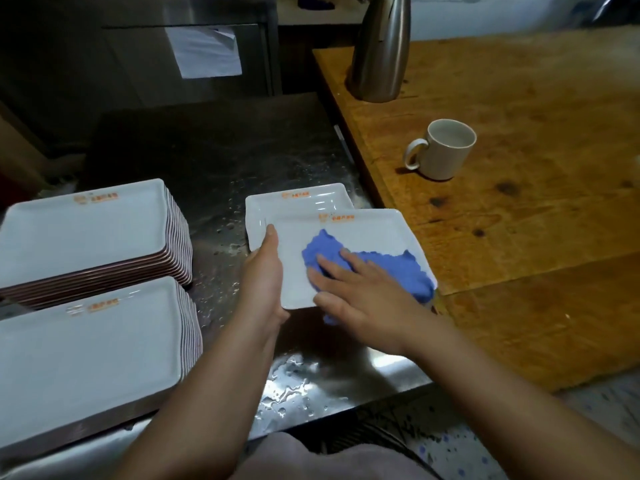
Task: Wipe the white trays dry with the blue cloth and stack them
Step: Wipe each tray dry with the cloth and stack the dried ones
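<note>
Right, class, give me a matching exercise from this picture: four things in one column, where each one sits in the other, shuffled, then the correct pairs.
Things:
1. blue cloth
2. mug
3. metal jug
4. tray stacks

Places:
A. far end of the wooden table
B. left side of the steel counter
C. under the right hand, on the tray being wiped
D. middle of the wooden table, handle to the left

Pairs: 1-C, 2-D, 3-A, 4-B
</note>
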